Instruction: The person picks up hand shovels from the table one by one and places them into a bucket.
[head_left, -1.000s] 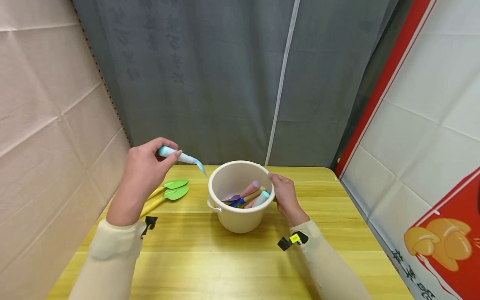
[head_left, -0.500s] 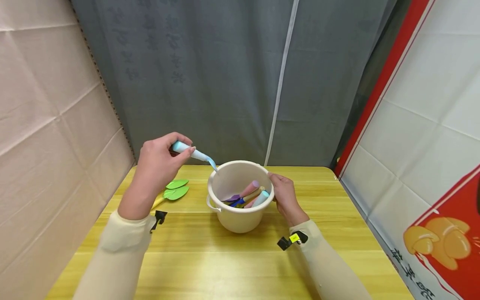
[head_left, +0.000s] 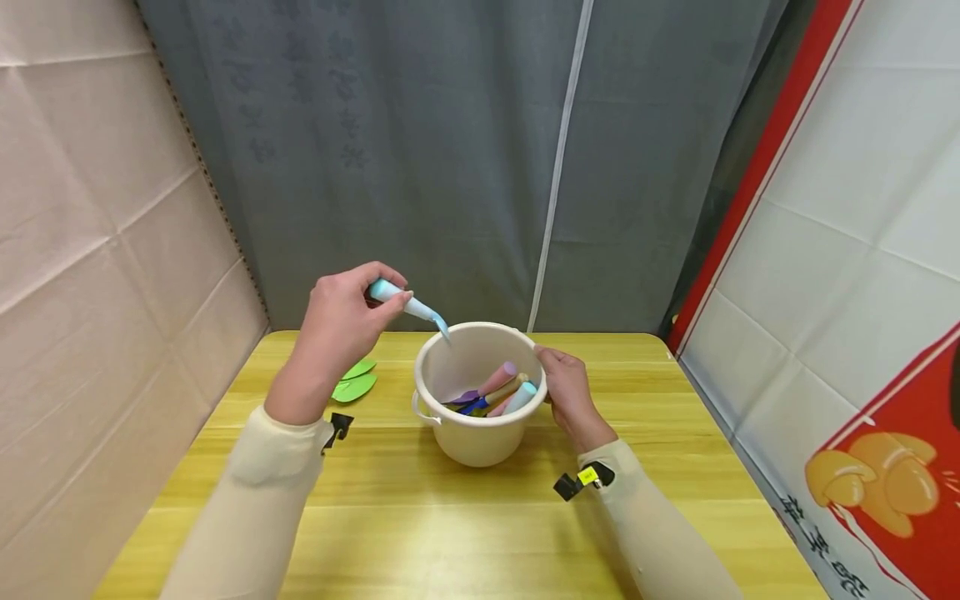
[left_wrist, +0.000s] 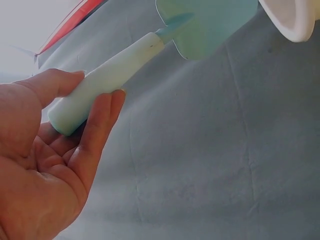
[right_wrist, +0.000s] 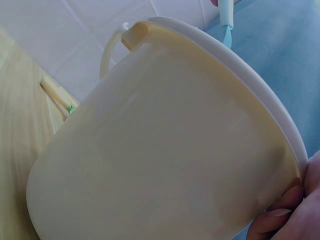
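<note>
My left hand (head_left: 347, 315) pinches the pale handle of a blue hand trowel (left_wrist: 115, 70), its blade pointing down toward the left rim of a white bucket (head_left: 480, 442). In the left wrist view the thumb and fingertips close round the handle, and the flat blade shows whole apart from its cut-off top. My right hand (head_left: 572, 396) grips the bucket's right rim, fingers curled under it on the outside. Inside the bucket lie several small tools, among them one with a pink handle (head_left: 498, 379) and one with a light blue handle (head_left: 521, 397).
On the wooden table (head_left: 420, 533), left of the bucket, lie tools with green leaf-shaped blades (head_left: 354, 387), their yellow handles hidden behind my left arm in the head view. A grey curtain (head_left: 390, 167) hangs behind, with pale walls at both sides.
My left hand has carried the trowel to the right, from above the green-bladed tools to the bucket's left rim. The right hand and bucket have stayed in place.
</note>
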